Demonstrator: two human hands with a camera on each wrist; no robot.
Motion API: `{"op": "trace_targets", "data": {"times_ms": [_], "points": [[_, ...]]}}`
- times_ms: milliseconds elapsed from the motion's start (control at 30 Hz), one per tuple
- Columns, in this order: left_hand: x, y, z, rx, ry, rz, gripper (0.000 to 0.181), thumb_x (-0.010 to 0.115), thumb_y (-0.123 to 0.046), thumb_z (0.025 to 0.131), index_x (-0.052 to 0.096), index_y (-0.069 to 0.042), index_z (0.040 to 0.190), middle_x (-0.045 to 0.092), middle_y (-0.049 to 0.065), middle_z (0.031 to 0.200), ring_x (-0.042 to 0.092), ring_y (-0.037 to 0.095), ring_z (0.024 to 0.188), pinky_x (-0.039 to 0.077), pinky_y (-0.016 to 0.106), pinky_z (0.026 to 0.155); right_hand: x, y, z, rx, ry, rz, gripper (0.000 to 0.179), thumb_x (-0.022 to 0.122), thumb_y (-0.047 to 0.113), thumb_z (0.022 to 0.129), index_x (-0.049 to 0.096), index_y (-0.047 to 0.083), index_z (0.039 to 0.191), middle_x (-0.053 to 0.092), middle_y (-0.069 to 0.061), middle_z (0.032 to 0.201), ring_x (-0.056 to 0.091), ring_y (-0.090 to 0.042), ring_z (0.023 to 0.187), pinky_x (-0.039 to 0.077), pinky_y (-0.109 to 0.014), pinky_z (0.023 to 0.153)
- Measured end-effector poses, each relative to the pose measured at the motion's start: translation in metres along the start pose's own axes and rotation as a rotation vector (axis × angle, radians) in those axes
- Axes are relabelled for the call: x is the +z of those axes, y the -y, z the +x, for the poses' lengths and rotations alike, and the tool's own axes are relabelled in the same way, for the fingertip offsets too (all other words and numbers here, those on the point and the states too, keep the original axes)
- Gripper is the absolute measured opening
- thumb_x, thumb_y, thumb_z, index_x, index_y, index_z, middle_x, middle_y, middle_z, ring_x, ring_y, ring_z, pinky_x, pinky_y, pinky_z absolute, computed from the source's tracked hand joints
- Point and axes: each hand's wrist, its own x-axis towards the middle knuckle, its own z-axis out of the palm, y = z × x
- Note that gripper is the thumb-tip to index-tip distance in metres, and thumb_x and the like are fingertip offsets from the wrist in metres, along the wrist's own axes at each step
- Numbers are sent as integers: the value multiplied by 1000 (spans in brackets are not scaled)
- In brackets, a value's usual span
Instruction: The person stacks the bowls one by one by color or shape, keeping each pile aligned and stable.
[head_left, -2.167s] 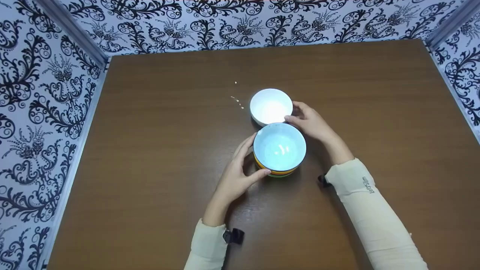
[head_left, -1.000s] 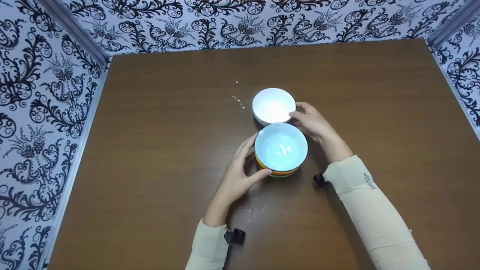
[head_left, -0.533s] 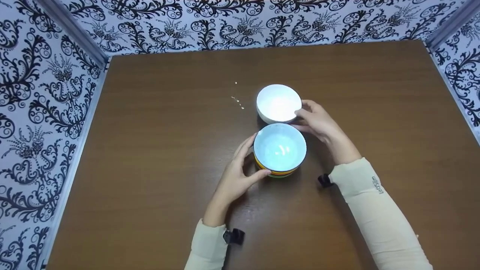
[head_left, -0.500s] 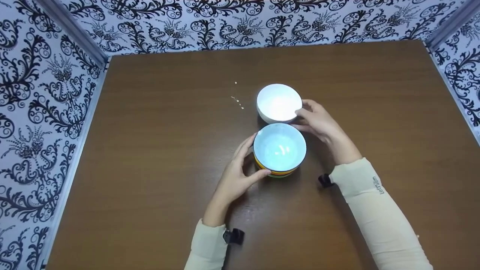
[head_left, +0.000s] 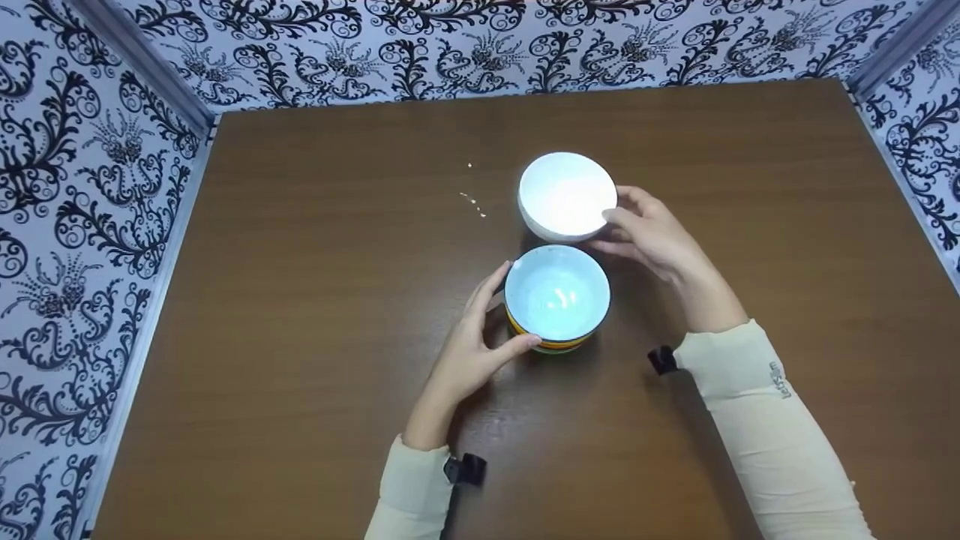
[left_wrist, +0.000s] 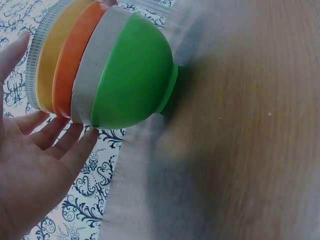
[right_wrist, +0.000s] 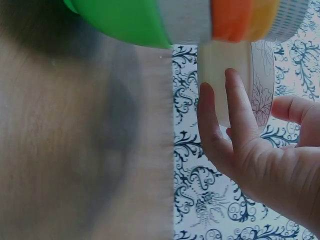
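A stack of nested bowls (head_left: 556, 292) stands on the table; its top bowl is pale blue inside. From the side, a green bowl (left_wrist: 135, 75) forms the base, with grey, orange, yellow and patterned rims above it. My left hand (head_left: 466, 349) spans the stack's left side, fingers on the far side and thumb at the near rim. Just beyond the stack, my right hand (head_left: 664, 236) grips a white bowl (head_left: 566, 195) by its right side, thumb at the rim and fingers underneath. Leaf drawings band its outside (right_wrist: 262, 82). It is raised to the height of the stack's upper rims.
Small pale crumbs (head_left: 472, 202) lie on the brown table (head_left: 315, 247), left of the white bowl. Panels with a black scroll pattern (head_left: 487, 56) border the table at the back and both sides. A black wrist camera (head_left: 466, 470) sits at the left sleeve.
My right hand has moved the white bowl right, away from me and upward; it looks larger, with more of a gap from the stack. The left hand and stack have stayed put.
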Motion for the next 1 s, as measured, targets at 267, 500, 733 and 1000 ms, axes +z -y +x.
{"op": "trace_targets", "data": {"times_ms": [267, 500, 733, 1000], "points": [[-3, -6, 8, 27, -21, -52, 80, 73, -27, 91, 28, -16, 157, 35, 1, 161, 36, 23, 148, 36, 50, 119, -3, 9, -11, -24, -11, -14, 60, 51, 19, 102, 26, 4, 154, 34, -19, 153, 66, -19, 110, 59, -27, 88], [-8, -17, 17, 61, -79, -2, 77, 72, -24, 92, 30, -15, 156, 38, 0, 159, 38, 19, 147, 38, 46, 119, -4, 19, -25, -90, 32, -8, 57, 53, 18, 102, 29, 5, 152, 38, -18, 147, 69, -16, 105, 60, -28, 86], [-9, -30, 22, 176, -135, 57, 80, 77, -20, 88, 33, -11, 155, 40, 6, 158, 41, 18, 145, 40, 48, 117, -1, 25, -40, -172, 83, -9, 51, 51, 10, 102, 34, 4, 150, 47, -15, 137, 72, -15, 97, 61, -32, 85], [-7, -41, 20, 246, -167, 97, 87, 82, -18, 84, 33, -12, 155, 40, 3, 157, 42, 17, 144, 42, 38, 116, 3, 25, -54, -217, 130, -51, 50, 52, 13, 102, 35, 4, 149, 53, -14, 129, 73, -17, 97, 61, -33, 84]]}}
